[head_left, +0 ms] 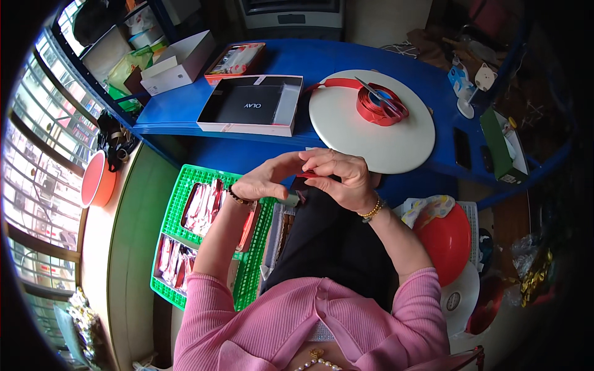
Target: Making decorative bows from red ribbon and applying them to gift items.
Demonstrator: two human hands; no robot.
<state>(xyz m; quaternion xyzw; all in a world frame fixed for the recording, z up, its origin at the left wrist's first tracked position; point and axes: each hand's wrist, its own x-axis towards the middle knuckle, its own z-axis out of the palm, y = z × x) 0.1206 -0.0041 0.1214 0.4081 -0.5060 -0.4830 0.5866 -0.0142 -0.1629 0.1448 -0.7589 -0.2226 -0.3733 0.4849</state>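
Note:
My right hand (343, 180) is closed in a pinch on a small piece of red ribbon (307, 174) in front of my lap. Beside it, my left hand (267, 179) has its thumb spread away from its fingers. The left fingertips meet the right fingers, which partly hide them. A small dark strip (301, 188) shows just under the ribbon piece; what it is I cannot make out. Ahead, a roll of red ribbon (375, 114) lies on a round white board (346, 148), with scissors (378, 94) across it.
A blue table (297, 59) carries the board, a shallow open box (247, 105), a white carton (176, 65) and a phone (461, 147). On my left stands a green basket (267, 247) with packed red-and-white pieces (204, 207). A red basin (447, 241) is at my right.

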